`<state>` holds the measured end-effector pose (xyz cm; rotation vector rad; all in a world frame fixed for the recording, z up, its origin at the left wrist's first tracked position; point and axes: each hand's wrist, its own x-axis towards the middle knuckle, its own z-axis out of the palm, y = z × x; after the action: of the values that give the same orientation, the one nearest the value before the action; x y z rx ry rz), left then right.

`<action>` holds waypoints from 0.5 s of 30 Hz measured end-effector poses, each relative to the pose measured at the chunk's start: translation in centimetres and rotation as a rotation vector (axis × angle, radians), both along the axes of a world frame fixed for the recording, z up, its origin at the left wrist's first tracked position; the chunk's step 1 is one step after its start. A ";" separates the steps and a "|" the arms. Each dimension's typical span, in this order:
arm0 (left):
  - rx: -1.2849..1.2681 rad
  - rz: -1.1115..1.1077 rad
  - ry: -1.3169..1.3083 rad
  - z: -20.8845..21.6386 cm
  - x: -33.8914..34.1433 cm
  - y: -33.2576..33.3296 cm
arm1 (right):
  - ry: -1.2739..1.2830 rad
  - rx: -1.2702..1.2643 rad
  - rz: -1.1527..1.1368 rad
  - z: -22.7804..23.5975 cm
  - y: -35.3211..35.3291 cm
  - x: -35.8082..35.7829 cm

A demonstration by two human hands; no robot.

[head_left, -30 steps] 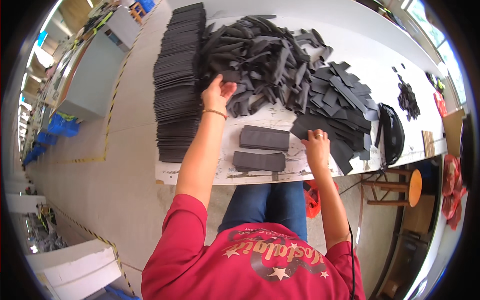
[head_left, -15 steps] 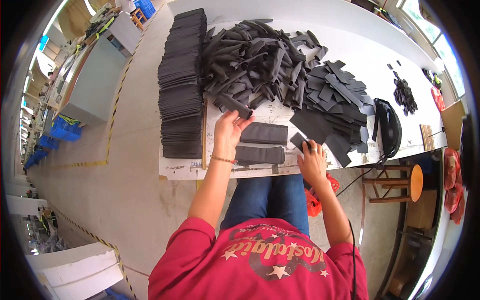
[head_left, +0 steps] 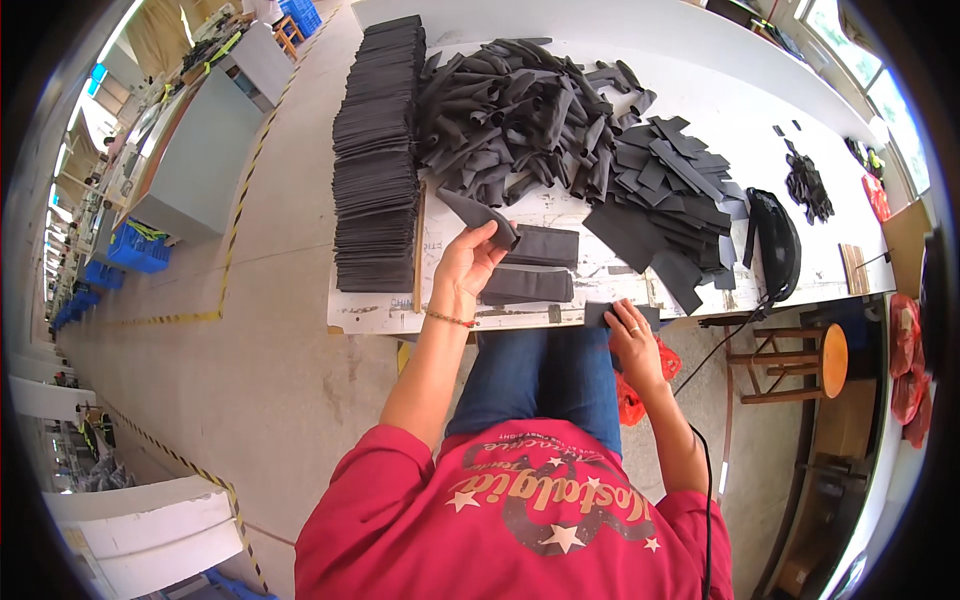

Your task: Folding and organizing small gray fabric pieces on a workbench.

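My left hand [head_left: 468, 262] pinches the near end of a black fabric sleeve [head_left: 478, 216], whose open mouth faces right and toward me. At the table's front edge, my right hand [head_left: 634, 338] has its fingers over a flat black rectangular piece [head_left: 598, 314] that sticks out on both sides of them. Two flat black fabric pieces, a farther one [head_left: 550, 246] and a nearer one [head_left: 528, 286], lie on the table between my hands. Beyond my right hand spreads a pile of flat black rectangular pieces [head_left: 672, 200].
A long stack of folded black fabric [head_left: 375, 160] lines the left side of the white table [head_left: 450, 318]. A heap of loose black sleeves [head_left: 510, 120] covers the middle back. At right are a black pouch [head_left: 776, 248] with a cord and a wooden stool [head_left: 800, 362].
My right hand has drawn its flat piece nearer, to the table's front edge. The sleeve in my left hand has turned, showing its open end more. The view has shifted slightly.
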<state>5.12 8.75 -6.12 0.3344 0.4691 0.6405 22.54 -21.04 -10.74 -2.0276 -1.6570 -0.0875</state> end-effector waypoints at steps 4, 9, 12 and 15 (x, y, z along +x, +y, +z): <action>0.009 -0.047 0.004 1.0 0.3 -1.1 | 0.204 0.111 -0.060 1.7 0.5 0.7; 0.050 -0.029 0.029 1.1 0.1 -2.0 | 0.566 0.232 -0.165 9.5 5.8 -3.9; 0.096 -0.025 0.045 0.8 0.5 -2.2 | 0.258 0.199 0.038 10.3 7.1 -5.0; 0.129 -0.021 0.076 1.0 0.4 -2.5 | 0.292 0.180 0.076 12.4 7.3 -6.8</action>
<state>5.56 6.27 -5.12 0.4866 0.4972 0.6412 15.73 -13.73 1.66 -1.7488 -1.4834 0.0805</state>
